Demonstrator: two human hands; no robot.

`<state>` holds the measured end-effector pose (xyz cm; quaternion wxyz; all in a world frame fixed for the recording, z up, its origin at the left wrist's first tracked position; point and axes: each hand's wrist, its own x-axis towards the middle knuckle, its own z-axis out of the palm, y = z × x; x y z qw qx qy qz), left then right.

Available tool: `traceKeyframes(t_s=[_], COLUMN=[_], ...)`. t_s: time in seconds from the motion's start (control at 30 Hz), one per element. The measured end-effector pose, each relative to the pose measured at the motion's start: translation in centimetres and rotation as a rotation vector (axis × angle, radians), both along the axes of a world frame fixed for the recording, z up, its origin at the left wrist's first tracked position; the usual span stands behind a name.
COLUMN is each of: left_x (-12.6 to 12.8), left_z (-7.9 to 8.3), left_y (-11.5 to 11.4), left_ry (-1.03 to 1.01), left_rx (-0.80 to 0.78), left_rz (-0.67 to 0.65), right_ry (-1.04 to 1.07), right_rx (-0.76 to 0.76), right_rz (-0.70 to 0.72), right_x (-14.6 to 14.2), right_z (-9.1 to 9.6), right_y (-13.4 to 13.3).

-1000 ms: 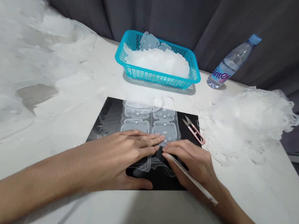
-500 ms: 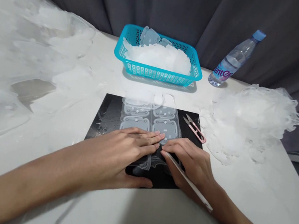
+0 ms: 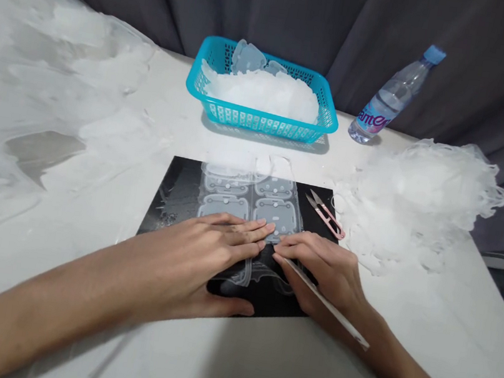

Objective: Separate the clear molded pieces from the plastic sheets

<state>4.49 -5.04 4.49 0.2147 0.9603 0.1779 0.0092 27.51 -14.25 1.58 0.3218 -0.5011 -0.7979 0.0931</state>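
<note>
A translucent, rubbery-looking sheet of moulded rounded pieces (image 3: 276,213) lies on a black mat (image 3: 272,306). My left hand (image 3: 219,247) is pressed flat over the sheet, fingers stretched to the right and thumb apart on the mat. Pinched in my right hand (image 3: 318,256) is a thin white pen-like tool (image 3: 329,306), its back end slanting toward me. The tool's tip meets the lower edge of a piece near my left fingertips, and my fingers partly hide it. Pink-handled thread snips (image 3: 325,214) rest on the mat's right side, just beyond my right hand.
Behind the mat stands a turquoise basket (image 3: 262,121) of translucent pieces. A water bottle (image 3: 390,102) is at the back right. Cut-away translucent scrap (image 3: 431,197) is heaped on the right, and a large pile of translucent sheets (image 3: 62,66) covers the left. Dark curtain (image 3: 279,3) hangs behind the table.
My right hand has shifted slightly, and the white tool now lies at a flatter angle, its back end farther right. My left hand stays pressed down. The whole view has shifted a little.
</note>
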Motion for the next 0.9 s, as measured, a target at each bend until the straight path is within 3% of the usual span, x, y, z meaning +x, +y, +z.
traceKeyframes(t_s=[0.43,0.9], left_x=[0.2,-0.2], left_z=[0.2,-1.1], left_y=[0.1,0.0], left_ry=[0.023,-0.053], left_rx=[-0.016,0.044], left_rz=[0.020,-0.022], right_ry=[-0.003,-0.077], right_rx=[0.018,0.017], right_rz=[-0.002,0.020], right_x=[-0.6,0.3], right_z=[-0.6,-0.1], right_y=[0.0,0.6])
